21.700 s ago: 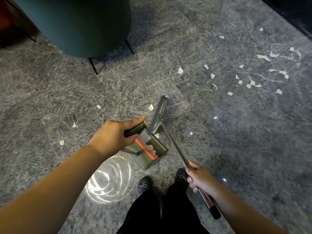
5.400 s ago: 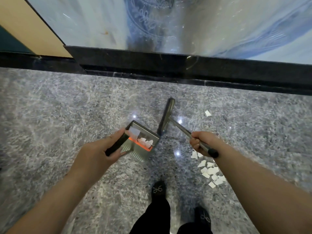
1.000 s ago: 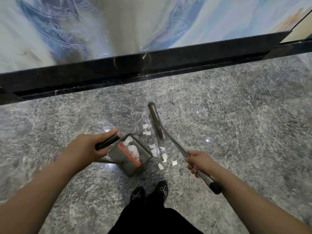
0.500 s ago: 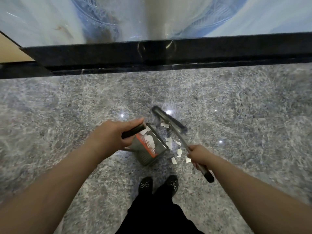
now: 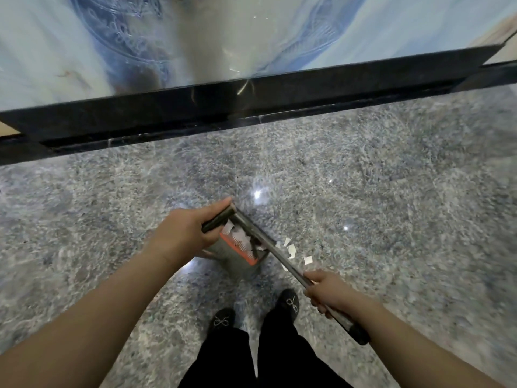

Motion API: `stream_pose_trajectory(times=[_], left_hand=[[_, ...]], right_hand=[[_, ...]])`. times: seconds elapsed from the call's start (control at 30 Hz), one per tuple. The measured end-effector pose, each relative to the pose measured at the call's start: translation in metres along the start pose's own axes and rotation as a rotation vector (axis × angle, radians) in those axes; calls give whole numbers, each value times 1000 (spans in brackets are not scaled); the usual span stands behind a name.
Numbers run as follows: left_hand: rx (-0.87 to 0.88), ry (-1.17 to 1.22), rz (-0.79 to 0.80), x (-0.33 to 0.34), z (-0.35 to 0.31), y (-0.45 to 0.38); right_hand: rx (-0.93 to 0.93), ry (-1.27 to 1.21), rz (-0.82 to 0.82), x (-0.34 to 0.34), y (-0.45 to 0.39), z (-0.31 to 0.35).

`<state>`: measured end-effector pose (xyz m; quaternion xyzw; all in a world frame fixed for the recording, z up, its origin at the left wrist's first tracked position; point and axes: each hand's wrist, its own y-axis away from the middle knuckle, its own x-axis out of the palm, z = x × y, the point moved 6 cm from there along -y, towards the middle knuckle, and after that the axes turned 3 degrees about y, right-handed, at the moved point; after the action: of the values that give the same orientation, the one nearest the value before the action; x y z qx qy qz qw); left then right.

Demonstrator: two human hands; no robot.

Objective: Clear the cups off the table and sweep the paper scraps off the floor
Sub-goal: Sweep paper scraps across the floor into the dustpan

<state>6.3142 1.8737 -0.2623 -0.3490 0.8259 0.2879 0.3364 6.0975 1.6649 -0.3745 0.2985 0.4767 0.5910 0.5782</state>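
A person stands on a speckled grey stone floor [image 5: 391,191], the left hand [image 5: 184,233] curled round the dark handle of a dustpan [image 5: 237,253] and the right hand [image 5: 327,289] wrapped round the metal shaft of a broom [image 5: 282,259]. The dustpan sits low in front of the feet, grey with an orange strip across its mouth, and holds a small heap of white paper scraps. The broom's shaft runs up and left from the right hand across the right side of the pan; its head appears to lie along the pan's far edge, though motion blur leaves that unclear. Four or so loose paper scraps [image 5: 291,249], small white torn squares, lie on the floor just beside the pan's right edge and close to the shaft, one a little apart to the right. Two dark shoes [image 5: 222,322] with pale bows show below the pan, above black trouser legs. A black glossy ledge [image 5: 251,99] crosses the whole view beyond the hands, well apart from the pan, with a pale blue-and-white patterned surface [image 5: 140,37] above it. Between ledge and pan, and out to either side, bare floor stretches open, dotted with bright reflections of lights
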Motion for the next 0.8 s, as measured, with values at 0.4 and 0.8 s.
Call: stream_pose_trajectory(times=[0.4,0.8], left_hand=[[230,-144,257,-15,4,9],[403,-178,345,-10,-11,14]], right_hand=[[-50,-443,-261,58,65,-25],[143,-663,-468,51,76,-114]])
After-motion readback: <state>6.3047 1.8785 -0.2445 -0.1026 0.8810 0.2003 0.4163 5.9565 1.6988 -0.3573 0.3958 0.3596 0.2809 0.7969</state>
